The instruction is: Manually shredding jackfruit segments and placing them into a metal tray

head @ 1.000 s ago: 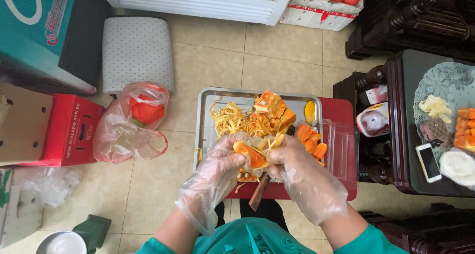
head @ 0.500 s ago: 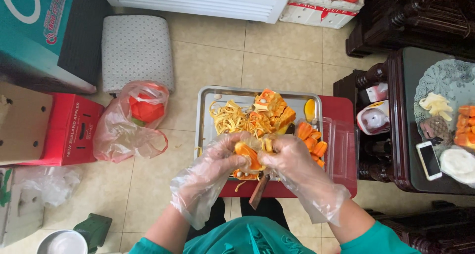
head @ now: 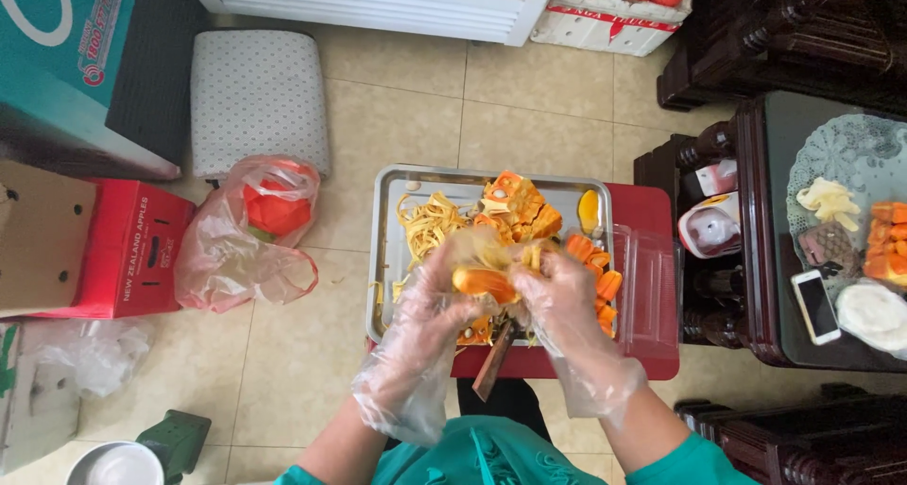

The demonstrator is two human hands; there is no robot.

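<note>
Both gloved hands, left hand (head: 436, 291) and right hand (head: 557, 291), closed around the orange fruit piece (head: 484, 282) between them, above the metal tray (head: 389, 249).

A red box (head: 128, 249) beside a plastic bag (head: 248, 235); a phone (head: 815, 306) on a dark table (head: 761, 258).

We have one view only, from a camera worn on the head, looking almost straight down past the teal shirt. It sits close above the rectangular metal tray (head: 392, 258) on the low red bench (head: 652, 211), with both hands near the frame's centre. The beige tiled floor (head: 406, 117) fills the upper part, and a dark wooden side table (head: 756, 258) stands along the right edge.
</note>
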